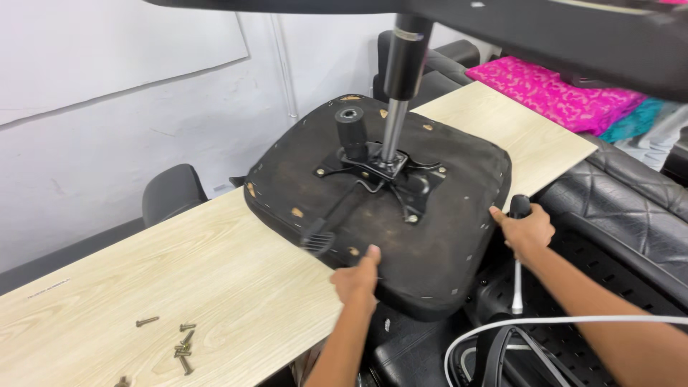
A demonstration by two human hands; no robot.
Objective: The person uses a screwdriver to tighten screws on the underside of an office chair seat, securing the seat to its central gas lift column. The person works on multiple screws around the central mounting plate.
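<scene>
A black chair seat (437,244) lies upside down on a light wooden board (215,279), overhanging its near edge. A black metal mechanism plate (390,175) is bolted to its underside, with a gas cylinder (401,79) rising from it to a chair base at the top of the view. My left hand (357,278) grips the seat's near edge, thumb on top. My right hand (527,229) touches the seat's right edge while closed around the black handle of a screwdriver (517,258), whose white shaft points down.
Several loose screws (183,347) lie on the board at lower left. A black quilted chair back (631,208) and plastic parts sit at right, a white cable (545,324) crosses below. Pink fabric (559,93) lies beyond. A white wall is at left.
</scene>
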